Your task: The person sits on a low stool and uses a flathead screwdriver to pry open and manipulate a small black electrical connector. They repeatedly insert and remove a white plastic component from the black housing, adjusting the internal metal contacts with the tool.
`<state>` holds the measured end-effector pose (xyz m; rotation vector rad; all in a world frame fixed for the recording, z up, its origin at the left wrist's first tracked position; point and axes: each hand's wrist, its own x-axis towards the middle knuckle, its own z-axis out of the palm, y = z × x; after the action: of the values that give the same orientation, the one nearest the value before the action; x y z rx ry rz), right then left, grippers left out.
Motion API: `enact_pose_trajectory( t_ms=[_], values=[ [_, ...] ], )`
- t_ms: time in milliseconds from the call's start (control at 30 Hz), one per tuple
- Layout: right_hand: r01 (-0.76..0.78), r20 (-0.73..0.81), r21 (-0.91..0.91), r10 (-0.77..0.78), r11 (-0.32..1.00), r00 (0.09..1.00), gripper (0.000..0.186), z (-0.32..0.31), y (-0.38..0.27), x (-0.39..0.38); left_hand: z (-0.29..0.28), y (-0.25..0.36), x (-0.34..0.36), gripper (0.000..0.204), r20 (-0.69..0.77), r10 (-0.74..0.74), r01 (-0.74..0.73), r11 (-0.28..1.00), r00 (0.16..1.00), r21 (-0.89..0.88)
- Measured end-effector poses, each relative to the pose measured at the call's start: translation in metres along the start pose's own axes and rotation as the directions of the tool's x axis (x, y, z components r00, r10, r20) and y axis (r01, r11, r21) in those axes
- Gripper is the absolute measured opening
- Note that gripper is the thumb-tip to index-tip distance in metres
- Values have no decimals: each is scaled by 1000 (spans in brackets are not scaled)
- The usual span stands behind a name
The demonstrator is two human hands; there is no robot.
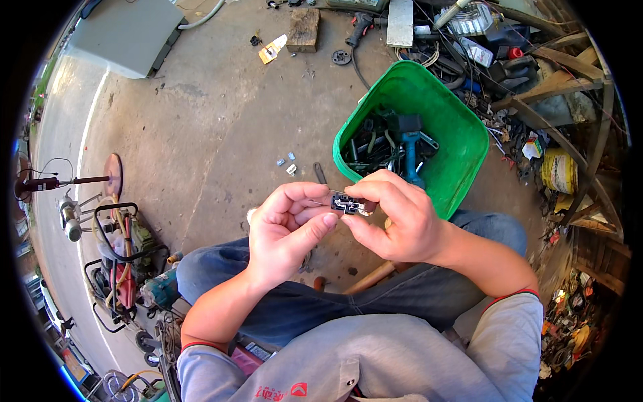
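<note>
Bare fingers point(380, 192) pinch a boxy black-and-silver part point(344, 204).

- Small part point(346, 204) between the left fingers point(305, 191) and right fingers point(385, 193): black with silvery metal strips.
- Little pieces point(291, 170) beyond the left fingers: pale blue and off-white.
- Tub point(455, 127) beyond the right fingers: bright green inside and out.
- Power tool point(410, 147) in it, ahead of the right fingers: teal-blue, with black.
- Ground point(221, 134) ahead of the fingers: grey-brown, blotched darker.
- Jeans point(214, 268) below the fingers: faded blue.
- Shirt point(402, 348) nearer than the fingers: plain grey, red sleeve edging, red chest print.
- Spool point(559, 171) far right of the fingers: yellow.
</note>
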<state>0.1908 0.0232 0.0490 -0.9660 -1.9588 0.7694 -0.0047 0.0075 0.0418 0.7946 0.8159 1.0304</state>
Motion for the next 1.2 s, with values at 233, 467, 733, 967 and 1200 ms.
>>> enact_pose_trajectory(
  t_ms=[233,467,733,967,1200],
  values=[
    [67,-18,37,-66,997,998,34,-1,0,3,0,-1,-1,27,42,67,-66,998,997,-18],
    [130,-24,5,-130,991,991,36,-2,0,3,-3,-4,-2,23,84,103,-98,993,991,-58],
    [147,-23,-1,-147,989,989,36,-4,-2,5,-2,-3,-2,20,102,147,-149,989,984,12],
    [144,-24,-2,-144,990,989,36,-4,-2,4,-3,-2,-3,19,132,161,-172,982,978,74],
    [147,-21,21,-147,989,989,35,-4,-2,5,2,1,-3,19,72,132,-134,991,989,19]
  ],
)
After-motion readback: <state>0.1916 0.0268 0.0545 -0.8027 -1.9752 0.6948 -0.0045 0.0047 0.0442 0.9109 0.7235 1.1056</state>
